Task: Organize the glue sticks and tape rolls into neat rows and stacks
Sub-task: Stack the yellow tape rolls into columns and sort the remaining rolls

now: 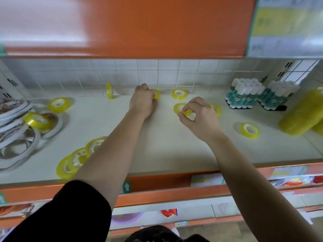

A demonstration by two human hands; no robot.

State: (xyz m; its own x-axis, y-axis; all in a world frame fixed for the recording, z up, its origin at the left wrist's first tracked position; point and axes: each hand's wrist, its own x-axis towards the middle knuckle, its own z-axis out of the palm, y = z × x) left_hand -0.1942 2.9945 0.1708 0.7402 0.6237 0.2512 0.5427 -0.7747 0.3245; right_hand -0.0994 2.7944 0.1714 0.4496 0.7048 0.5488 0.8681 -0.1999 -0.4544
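Small yellow tape rolls lie scattered on a white shelf (167, 147). My left hand (142, 102) reaches to the back and grips one yellow roll (156, 94) near the tiled wall. My right hand (199, 113) pinches the rim of another yellow roll (179, 109); a further roll (217, 109) peeks out behind its knuckles. Loose rolls lie flat at the back (179, 93), at the right (250, 130) and at the left (59, 104); one stands on edge (109, 90). Two bundles of glue sticks (244, 95) with white caps stand at the back right.
A heap of thin white tape rings (15, 130) with a yellow roll (37, 121) on it fills the left end. Three yellow rolls (76, 158) overlap near the front edge. A wrapped yellow tape stack (300, 114) lies far right. An orange shelf (157, 27) overhangs above.
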